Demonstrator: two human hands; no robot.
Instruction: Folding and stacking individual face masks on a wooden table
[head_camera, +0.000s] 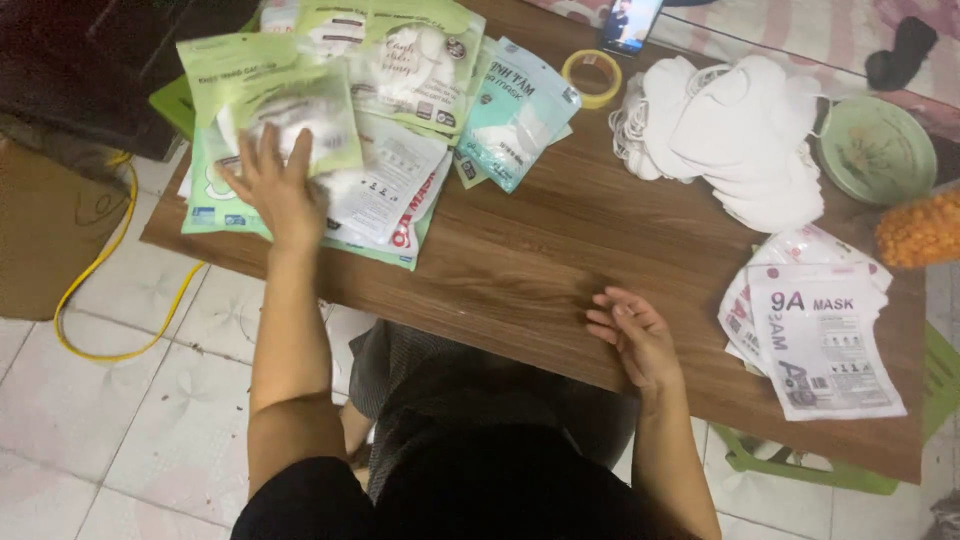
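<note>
The heap of filled mask packets (330, 120) lies at the table's far left corner, the left hand (275, 185) flat on it, fingers spread, gripping nothing. The right hand (635, 335) rests loosely open on bare wooden table (520, 260). Loose white masks (740, 130) (a fair pile) and flat empty pouches (820, 335) wait at right, so plenty looks unpacked.
</note>
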